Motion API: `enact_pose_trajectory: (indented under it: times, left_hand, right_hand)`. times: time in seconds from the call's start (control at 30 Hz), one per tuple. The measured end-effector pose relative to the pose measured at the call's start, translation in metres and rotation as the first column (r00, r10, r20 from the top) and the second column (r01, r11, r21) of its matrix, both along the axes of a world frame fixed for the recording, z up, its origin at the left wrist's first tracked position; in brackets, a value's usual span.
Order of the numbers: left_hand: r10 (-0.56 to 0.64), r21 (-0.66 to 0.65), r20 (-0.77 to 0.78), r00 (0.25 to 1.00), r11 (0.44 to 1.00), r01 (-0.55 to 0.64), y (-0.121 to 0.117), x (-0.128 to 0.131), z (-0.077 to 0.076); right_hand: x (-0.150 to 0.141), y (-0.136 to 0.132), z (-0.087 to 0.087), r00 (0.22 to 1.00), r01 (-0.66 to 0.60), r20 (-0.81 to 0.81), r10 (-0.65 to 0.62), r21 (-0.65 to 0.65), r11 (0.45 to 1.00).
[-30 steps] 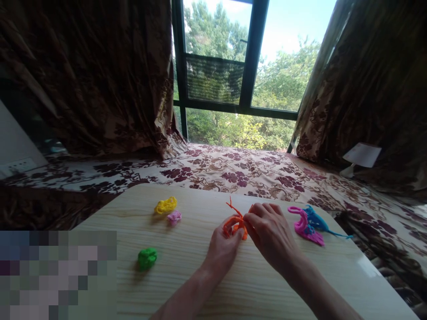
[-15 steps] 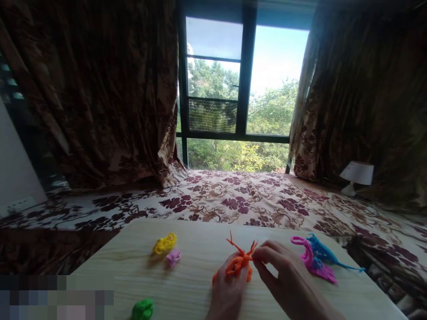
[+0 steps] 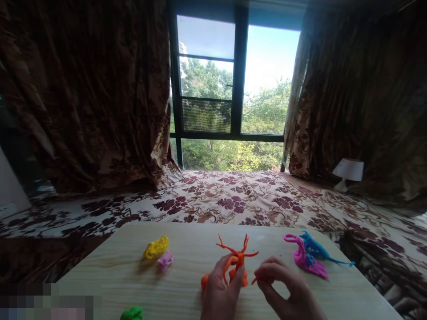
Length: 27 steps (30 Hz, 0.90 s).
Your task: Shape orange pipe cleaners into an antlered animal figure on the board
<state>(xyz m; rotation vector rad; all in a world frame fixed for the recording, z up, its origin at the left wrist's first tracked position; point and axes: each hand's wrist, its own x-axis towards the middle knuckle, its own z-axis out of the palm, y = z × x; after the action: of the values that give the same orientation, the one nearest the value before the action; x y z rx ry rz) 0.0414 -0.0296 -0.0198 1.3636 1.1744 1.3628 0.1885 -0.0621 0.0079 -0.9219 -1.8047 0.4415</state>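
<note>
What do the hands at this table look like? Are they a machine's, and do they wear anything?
They are a person's: the left hand and the right hand are both bare, with slender fingers. No glove, ring, sleeve, cable or marking shows on either.

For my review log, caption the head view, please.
Left hand steadies a branching orange figure; right hand pinches a small orange piece.

Single view, head-worn camera. Looks forward and down over a pale wood-grain table (image 3: 187, 249), its top close below, both bare hands at the near edge of view. Farther off: purple-flowered pale cloth (image 3: 213, 200), then dark-framed glass window (image 3: 238, 89) facing the lens, near upper centre. No second view shares the scene.
</note>
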Motion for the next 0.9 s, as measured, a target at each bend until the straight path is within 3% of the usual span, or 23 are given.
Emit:
enact_pose_trajectory:
  times: [0.3, 0.5, 0.73, 0.9]
  left_hand:
    - [-0.136, -0.13, 0.1, 0.986, 0.98, 0.149, -0.013, -0.004, 0.007]
    - [-0.215, -0.171, 0.08, 0.973, 0.959, 0.226, -0.014, -0.003, 0.006]
    - [-0.257, -0.114, -0.019, 0.966, 0.961, 0.253, -0.015, -0.004, 0.006]
    - [-0.213, -0.172, 0.072, 0.974, 0.96, 0.222, -0.017, -0.004, 0.009]
  right_hand:
    - [-0.001, -0.014, 0.008, 0.907, 0.294, 0.24, -0.345, 0.222, 0.93]
    - [-0.001, -0.013, 0.01, 0.861, 0.276, 0.347, -0.371, 0.292, 0.916]
    - [0.0, -0.01, 0.007, 0.811, 0.248, 0.442, -0.383, 0.333, 0.91]
    - [0.001, -0.01, 0.006, 0.804, 0.245, 0.457, -0.379, 0.327, 0.913]
